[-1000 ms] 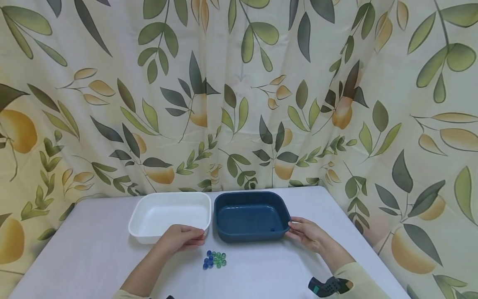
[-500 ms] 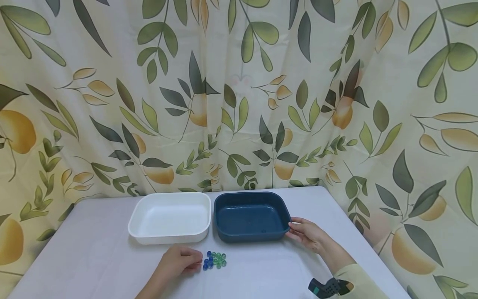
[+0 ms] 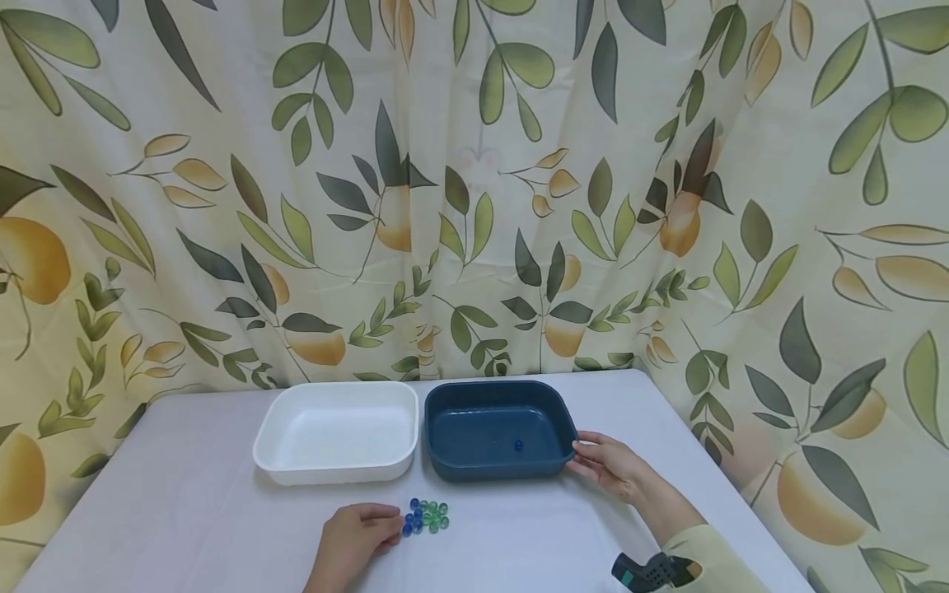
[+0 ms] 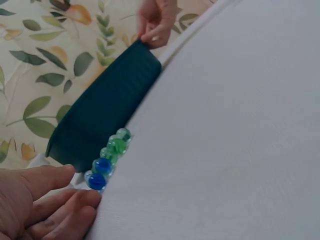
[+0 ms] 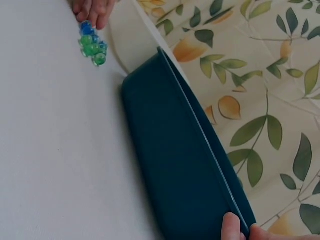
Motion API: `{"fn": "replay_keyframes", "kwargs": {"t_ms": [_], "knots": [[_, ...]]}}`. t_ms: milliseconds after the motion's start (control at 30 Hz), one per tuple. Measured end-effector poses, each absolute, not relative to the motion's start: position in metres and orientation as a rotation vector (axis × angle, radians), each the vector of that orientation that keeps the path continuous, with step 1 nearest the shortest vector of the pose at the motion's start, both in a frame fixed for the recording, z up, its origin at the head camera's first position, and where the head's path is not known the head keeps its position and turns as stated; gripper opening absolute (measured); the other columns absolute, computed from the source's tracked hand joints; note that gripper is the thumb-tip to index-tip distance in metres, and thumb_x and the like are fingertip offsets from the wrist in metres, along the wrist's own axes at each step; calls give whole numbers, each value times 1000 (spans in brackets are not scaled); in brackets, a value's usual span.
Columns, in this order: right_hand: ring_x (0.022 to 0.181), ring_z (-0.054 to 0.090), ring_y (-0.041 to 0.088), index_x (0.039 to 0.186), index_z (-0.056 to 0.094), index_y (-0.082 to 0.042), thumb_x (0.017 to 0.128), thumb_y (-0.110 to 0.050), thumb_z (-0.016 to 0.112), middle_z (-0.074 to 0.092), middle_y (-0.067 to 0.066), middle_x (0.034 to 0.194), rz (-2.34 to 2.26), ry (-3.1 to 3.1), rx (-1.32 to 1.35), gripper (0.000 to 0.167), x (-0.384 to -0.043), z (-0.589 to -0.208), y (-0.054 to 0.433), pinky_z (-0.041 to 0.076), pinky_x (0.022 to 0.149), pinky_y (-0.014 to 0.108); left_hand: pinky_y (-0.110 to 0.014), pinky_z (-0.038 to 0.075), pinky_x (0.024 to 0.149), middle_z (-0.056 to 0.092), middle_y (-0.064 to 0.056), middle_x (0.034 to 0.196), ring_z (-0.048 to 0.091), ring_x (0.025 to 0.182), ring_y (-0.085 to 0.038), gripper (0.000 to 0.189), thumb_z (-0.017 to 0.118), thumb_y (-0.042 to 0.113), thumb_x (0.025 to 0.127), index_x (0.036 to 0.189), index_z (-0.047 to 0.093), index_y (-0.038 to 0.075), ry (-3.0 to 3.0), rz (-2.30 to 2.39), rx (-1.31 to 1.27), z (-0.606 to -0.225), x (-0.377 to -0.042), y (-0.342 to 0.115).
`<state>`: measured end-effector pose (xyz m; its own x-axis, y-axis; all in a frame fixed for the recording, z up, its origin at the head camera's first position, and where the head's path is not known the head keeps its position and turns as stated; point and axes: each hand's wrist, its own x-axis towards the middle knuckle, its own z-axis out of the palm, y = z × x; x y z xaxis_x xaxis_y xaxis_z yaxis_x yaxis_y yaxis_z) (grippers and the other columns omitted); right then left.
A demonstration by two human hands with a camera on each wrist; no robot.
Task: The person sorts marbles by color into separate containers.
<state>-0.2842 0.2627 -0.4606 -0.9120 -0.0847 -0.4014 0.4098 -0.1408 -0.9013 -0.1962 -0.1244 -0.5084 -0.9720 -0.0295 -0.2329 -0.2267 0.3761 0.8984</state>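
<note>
Blue glass marbles (image 3: 409,520) and green glass marbles (image 3: 443,522) lie in a tight cluster on the white-covered table. Just left of them is my left hand (image 3: 357,535), fingertips right at the nearest blue marbles. In the left wrist view its thumb (image 4: 65,172) and fingers stand apart, with no marble showing between them. My right hand (image 3: 610,465) pinches the right rim of a dark blue tray (image 3: 497,471), thumb and fingertip (image 5: 231,226) on either side of the wall. A single blue marble (image 3: 518,445) lies inside that tray.
To the left of the dark tray stands a white tray (image 3: 334,475), a narrow gap between them. A leaf-and-fruit patterned curtain (image 3: 474,247) hangs behind the table (image 3: 193,494). A black device (image 3: 643,571) is at the right wrist.
My left hand has come down from the white tray's front right corner to the marble cluster. The blue marble inside the dark tray has rolled left. The right hand keeps its hold.
</note>
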Motion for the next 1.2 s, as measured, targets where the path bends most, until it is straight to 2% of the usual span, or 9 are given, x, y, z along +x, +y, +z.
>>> {"fn": "replay_keyframes", "kwargs": {"t_ms": [300,567,833,1200], "knots": [[89,67,15,149,22,10,100,1,50,61,16,105,-2134,1800,365,57,-285,-464,263,58,86,32,-52,54,83,76,-1,85,70,85,-20,36,81,37,78,100,76,9,2612,1473,-314,-517,-195,-119],[90,67,16,149,22,11,99,1,51,60,19,110,-2133,1808,356,58,-287,-465,262,58,87,33,-43,56,75,74,3,81,69,76,-14,31,83,31,76,97,76,10,2673,1475,-347,-516,-191,-111],[90,67,15,149,21,11,100,2,50,59,19,110,-2135,1809,354,58,-286,-465,264,58,88,33,-43,57,77,73,4,76,70,71,-11,29,86,25,73,94,76,8,2750,1449,-311,-514,-189,-101],[86,65,12,148,21,11,100,2,48,59,13,100,-2155,1774,329,55,-284,-463,264,58,85,30,-41,56,73,71,5,72,67,66,-9,23,87,16,71,89,76,6,2829,1413,-379,-511,-187,-94]]}}
